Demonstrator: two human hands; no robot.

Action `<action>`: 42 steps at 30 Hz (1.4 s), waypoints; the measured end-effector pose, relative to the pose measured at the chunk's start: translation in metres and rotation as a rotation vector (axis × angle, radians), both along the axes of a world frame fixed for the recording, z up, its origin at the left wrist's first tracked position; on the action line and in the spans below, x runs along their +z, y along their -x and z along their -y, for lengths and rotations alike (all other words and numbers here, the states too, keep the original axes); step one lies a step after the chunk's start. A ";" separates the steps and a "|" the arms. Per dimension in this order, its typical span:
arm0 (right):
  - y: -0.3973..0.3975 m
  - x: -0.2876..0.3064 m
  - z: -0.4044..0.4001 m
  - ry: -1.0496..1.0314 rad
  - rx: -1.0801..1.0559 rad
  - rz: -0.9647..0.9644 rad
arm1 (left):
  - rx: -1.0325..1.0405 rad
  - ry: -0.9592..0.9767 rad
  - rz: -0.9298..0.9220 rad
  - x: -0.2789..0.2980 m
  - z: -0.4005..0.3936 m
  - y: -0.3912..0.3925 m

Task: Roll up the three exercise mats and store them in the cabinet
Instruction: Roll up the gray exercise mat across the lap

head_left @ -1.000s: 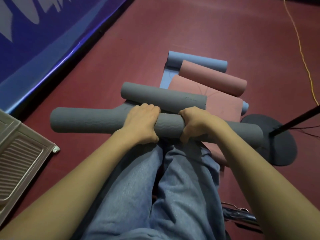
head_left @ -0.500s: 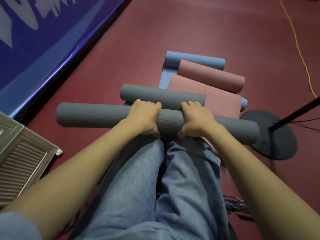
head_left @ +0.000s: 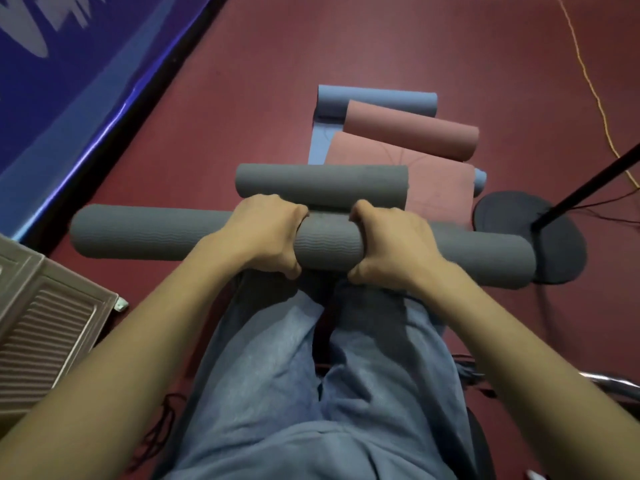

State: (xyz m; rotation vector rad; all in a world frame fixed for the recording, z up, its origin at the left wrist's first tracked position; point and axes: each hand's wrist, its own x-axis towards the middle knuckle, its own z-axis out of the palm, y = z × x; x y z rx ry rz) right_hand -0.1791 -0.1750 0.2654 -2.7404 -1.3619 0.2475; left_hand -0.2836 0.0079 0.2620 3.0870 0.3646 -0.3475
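Note:
A grey mat [head_left: 138, 237] lies across my knees as a long roll. My left hand [head_left: 265, 233] and my right hand [head_left: 391, 244] both grip it near its middle, a little apart. Just beyond it sits the mat's other rolled end [head_left: 322, 183], touching the near roll. Farther out lies a pink mat [head_left: 412, 133], rolled at its far end with a flat stretch toward me. A blue mat [head_left: 377, 102] lies under the pink one, with a roll at its far end.
A grey louvred cabinet door [head_left: 45, 327] lies at the left edge. A blue padded wall [head_left: 69, 81] runs along the left. A black round stand base [head_left: 519, 220] with a pole is at right, and a yellow cable [head_left: 588, 74] crosses the red floor.
The near grey roll has moved forward against the far grey roll, closing the gap between them. My hands stay wrapped around it.

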 end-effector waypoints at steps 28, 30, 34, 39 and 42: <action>-0.010 0.016 -0.010 0.366 0.097 -0.568 | -0.098 -0.027 0.138 -0.023 0.038 0.048; -0.005 0.016 -0.010 0.362 0.073 -0.535 | -0.111 -0.052 0.147 -0.024 0.037 0.045; 0.022 0.010 0.002 0.298 0.102 -0.161 | -0.111 -0.027 0.090 -0.020 0.028 0.038; 0.018 0.003 0.011 0.158 0.154 -0.037 | -0.067 0.090 -0.135 -0.003 0.019 0.010; 0.007 -0.003 0.017 0.186 0.185 -0.022 | -0.046 0.163 -0.177 0.003 0.017 -0.002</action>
